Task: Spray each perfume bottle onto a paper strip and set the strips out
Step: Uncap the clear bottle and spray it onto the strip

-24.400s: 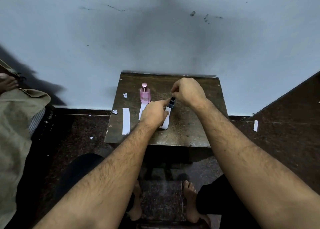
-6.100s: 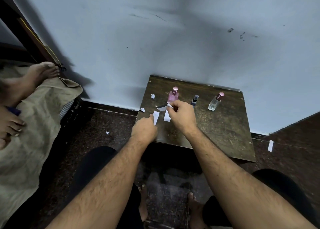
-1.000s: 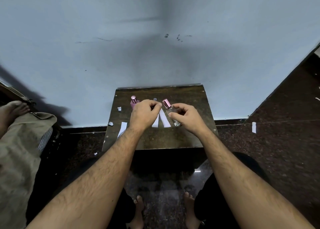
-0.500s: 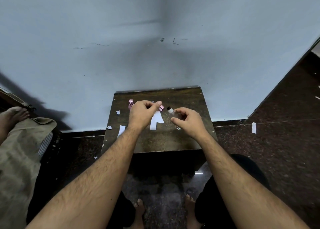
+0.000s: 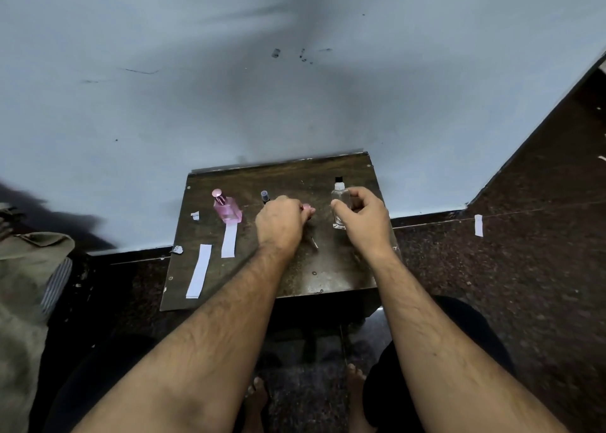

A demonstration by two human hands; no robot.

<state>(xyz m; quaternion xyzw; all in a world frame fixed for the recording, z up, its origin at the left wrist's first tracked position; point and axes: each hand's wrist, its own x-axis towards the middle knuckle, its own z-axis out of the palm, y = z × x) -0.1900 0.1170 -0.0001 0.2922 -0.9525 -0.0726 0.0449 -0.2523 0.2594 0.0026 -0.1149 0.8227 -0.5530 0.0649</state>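
Uncapped clear bottle held upright above a small wooden table, cap in the other hand.

Nearest, a loose paper strip [image 5: 199, 270] lies lengthwise by the wooden table's [image 5: 328, 275] left edge. Mid-table, the left hand [image 5: 282, 224] curls around a pink cap [image 5: 307, 208]; a strip edge [image 5: 314, 242] shows just beyond its knuckles. The right hand [image 5: 364, 218] pinches the clear bottle [image 5: 340, 203], long axis vertical, black nozzle uppermost. Farther back stand a dark vial [image 5: 265, 196] and a pink bottle [image 5: 226, 207] on its own strip [image 5: 229, 241]. The strip for spraying lies left of the bottle, so the left hand is likely nearer.
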